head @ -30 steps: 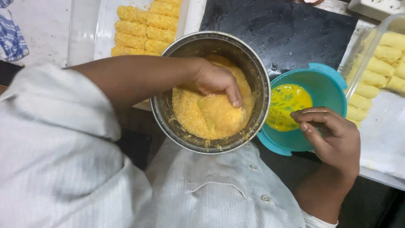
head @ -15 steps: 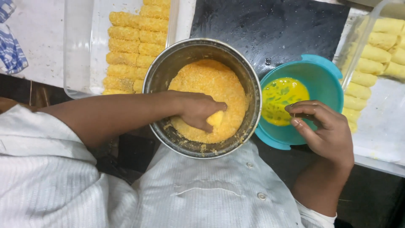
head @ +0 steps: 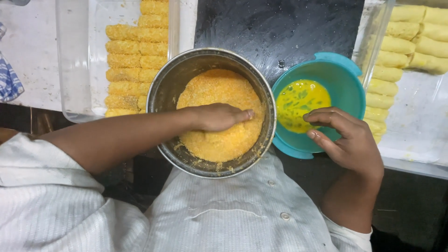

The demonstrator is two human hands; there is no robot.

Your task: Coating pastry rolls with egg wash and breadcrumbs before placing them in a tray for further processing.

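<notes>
My left hand (head: 217, 116) lies palm down, fingers together, on orange breadcrumbs (head: 224, 86) inside a round steel bowl (head: 163, 93). Whatever is under the palm is hidden. My right hand (head: 347, 140) hovers over the near rim of a teal bowl (head: 343, 74) that holds yellow beaten egg (head: 298, 100). Its fingers are curled and apart with nothing in them. Both bowls sit side by side, touching, just in front of my white jacket.
A clear tray (head: 74, 70) at the back left holds several crumb-coated rolls (head: 130, 60). Another clear tray at the right carries several pale uncoated rolls (head: 401, 46). A black slab (head: 280, 23) lies behind the bowls, and a blue checked cloth (head: 8, 81) sits at the far left.
My left hand held a yellow piece at the bowl's near side; now it lies flat on the crumbs and the piece is out of sight. The right hand has stayed by the teal bowl.
</notes>
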